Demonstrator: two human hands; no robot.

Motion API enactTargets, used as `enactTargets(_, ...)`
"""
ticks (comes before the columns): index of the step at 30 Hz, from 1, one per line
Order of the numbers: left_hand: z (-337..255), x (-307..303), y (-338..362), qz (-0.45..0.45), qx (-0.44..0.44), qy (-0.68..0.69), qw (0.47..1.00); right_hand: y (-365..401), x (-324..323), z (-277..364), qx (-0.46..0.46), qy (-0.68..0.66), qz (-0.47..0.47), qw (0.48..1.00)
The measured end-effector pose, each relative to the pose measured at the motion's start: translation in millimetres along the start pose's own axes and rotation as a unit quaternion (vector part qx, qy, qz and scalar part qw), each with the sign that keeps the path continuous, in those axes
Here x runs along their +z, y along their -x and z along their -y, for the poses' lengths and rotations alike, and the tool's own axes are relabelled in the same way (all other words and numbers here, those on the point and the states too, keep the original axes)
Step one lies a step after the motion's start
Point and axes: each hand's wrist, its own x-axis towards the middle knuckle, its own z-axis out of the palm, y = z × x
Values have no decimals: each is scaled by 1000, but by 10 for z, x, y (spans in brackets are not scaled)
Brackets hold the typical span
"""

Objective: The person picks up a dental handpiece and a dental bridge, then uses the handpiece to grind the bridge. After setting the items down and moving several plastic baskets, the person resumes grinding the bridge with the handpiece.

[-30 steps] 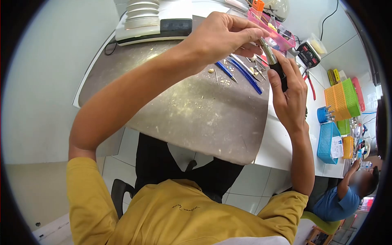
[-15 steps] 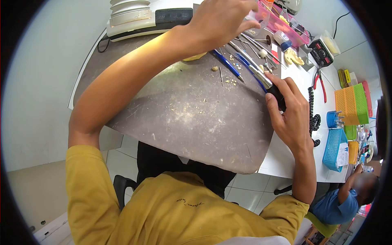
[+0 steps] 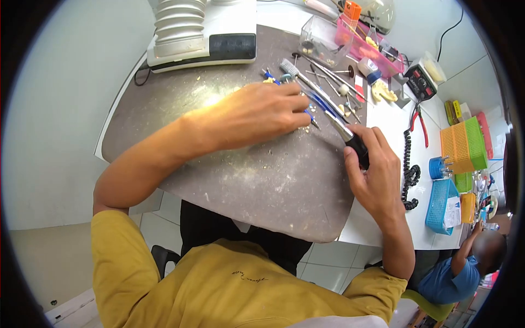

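My left hand [image 3: 262, 113] is low over the grey work board [image 3: 246, 180], its fingers bent downward and close together. The fingertips and whatever they hold are hidden. Partly beneath that hand lies a blue pen [image 3: 312, 119], whose tip shows past the fingers. My right hand [image 3: 378, 167] wraps round the black grip of a rotary handpiece [image 3: 356, 147] with a silver front end, pointing up and left. Close to its front end are a toothbrush [image 3: 290, 67], thin metal tools [image 3: 325, 71] and small pale crumbs.
A white bellows unit [image 3: 180, 44] stands at the back left. Behind the tools are a clear box [image 3: 320, 38], a pink basket [image 3: 389, 66], a dental cast [image 3: 384, 92] and red pliers [image 3: 424, 131]. A coiled cord [image 3: 406, 164] and coloured baskets [image 3: 442, 202] lie right. A person [image 3: 451, 276] sits beyond.
My left hand has come down from near the clear box to the board by the blue pen. My right hand keeps hold of the rotary handpiece. The view has shifted slightly.
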Motion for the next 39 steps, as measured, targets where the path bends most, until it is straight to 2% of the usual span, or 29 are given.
enactTargets(2, -36, -8, -4, 40, -4, -45, 998, 5, 10, 2, -3, 0, -3, 1000)
enactTargets(4, -53, 56, 5, 14, 4, -83, 996, 3, 0, 14, 1, 10, -7, 1000)
enactTargets(6, -64, 67, -11, -75, -65, 51, 994, 0, -24, 43, 3, 17, -13, 1000)
enactTargets(7, -94, 30, -30, -80, -63, 48, 994, 2, -36, 61, 9, 20, -17, 1000)
enactTargets(8, -142, -24, -50, -104, -158, 180, 965, 3, -46, 78, 6, 24, -20, 999)
enactTargets(9, -178, -64, -65, -125, -248, 308, 910, 5, -54, 96, -6, 14, -30, 999)
enactTargets(10, -189, -69, -72, -129, -246, 305, 911, 7, -60, 98, -18, 3, -41, 999)
enactTargets(12, -190, -33, -69, -130, -330, 484, 800, 28, -40, 75, -34, -7, -57, 998)
enactTargets(13, -199, -20, -72, -160, -338, 571, 731, 36, -41, 92, -42, -4, -59, 997)
enactTargets(14, -214, -16, -78, -160, -335, 570, 733, 43, -37, 100, -49, -2, -60, 997)
enactTargets(16, -244, -14, -84, -187, -378, 666, 616, 49, -18, 86, -56, -4, -74, 996)
enactTargets(23, -238, -33, -82, -185, -382, 683, 595, 45, -2, 48, -46, -4, -76, 996)
enactTargets(32, -272, -33, -82, -181, -359, 686, 606, 38, 17, 32, -50, -7, -85, 995)
enactTargets(35, -307, -43, -76, -177, -339, 679, 627, 41, 16, 37, -57, -13, -89, 994)
enactTargets(37, -324, -51, -78, -183, -340, 698, 603, 46, 2, 42, -58, -14, -88, 994)
enactTargets(39, -344, -68, -83, -183, -341, 700, 600, 50, -12, 47, -56, -10, -86, 995)
